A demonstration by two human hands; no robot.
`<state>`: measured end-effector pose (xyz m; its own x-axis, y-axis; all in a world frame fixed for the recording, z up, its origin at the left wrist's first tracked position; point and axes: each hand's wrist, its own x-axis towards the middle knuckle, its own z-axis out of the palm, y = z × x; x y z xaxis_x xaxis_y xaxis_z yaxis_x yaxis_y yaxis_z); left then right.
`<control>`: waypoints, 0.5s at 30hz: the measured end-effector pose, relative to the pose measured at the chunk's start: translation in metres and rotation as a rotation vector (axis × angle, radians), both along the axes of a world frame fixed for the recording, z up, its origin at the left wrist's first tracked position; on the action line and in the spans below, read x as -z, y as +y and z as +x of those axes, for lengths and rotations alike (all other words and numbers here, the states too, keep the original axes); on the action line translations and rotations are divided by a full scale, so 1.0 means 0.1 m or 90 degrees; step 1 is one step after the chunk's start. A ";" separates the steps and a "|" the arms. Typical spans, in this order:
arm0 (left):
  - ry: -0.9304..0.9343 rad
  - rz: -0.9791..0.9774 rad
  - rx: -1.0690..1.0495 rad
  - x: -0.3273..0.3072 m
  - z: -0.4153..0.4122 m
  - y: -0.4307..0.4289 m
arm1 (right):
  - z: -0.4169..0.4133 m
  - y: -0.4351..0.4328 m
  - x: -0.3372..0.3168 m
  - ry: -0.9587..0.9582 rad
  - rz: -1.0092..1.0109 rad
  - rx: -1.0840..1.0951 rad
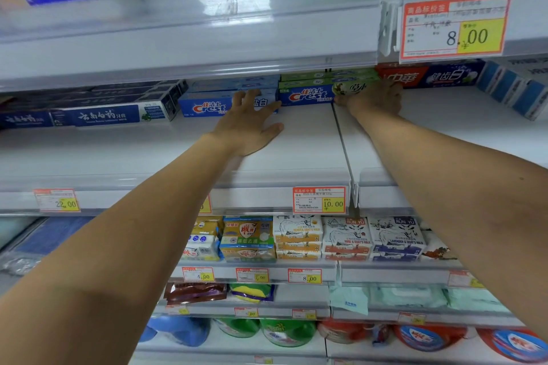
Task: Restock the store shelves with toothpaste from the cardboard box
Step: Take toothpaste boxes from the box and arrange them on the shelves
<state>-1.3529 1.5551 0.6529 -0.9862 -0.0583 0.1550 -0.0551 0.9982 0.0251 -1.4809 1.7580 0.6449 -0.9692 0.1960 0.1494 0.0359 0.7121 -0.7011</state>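
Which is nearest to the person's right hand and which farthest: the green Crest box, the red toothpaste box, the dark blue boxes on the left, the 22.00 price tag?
From the right hand:
1. Green Crest box, touched by its fingers.
2. Red toothpaste box, just behind and right.
3. Dark blue boxes, far left, same shelf.
4. 22.00 price tag, lower left shelf edge.

Goat-milk soap packs (347,238) occupy the shelf below, detergent bottles (286,332) stand lower still, and a price tag (319,200) reading 10.00 clips to the rail.

"Crest" on toothpaste box (308,95), "10.00" on price tag (319,200), "8.00" on upper tag (453,27)
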 end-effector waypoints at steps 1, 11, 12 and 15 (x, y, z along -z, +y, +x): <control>-0.007 0.003 -0.002 0.00 -0.01 0.01 | -0.01 0.00 0.01 0.001 -0.002 0.001; -0.026 0.027 -0.010 -0.01 -0.03 0.04 | -0.18 0.07 0.05 -0.040 -0.065 -0.040; -0.033 0.033 -0.013 -0.02 -0.02 0.05 | -0.16 0.09 0.03 -0.039 -0.071 -0.059; -0.040 0.097 -0.041 -0.03 0.04 0.16 | -0.03 0.19 -0.09 0.033 -0.046 -0.184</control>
<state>-1.3490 1.5712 0.6560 -0.9872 -0.1392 0.0780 -0.1243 0.9774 0.1710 -1.4842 1.7767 0.6535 -0.9779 -0.0744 0.1954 -0.1974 0.6358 -0.7462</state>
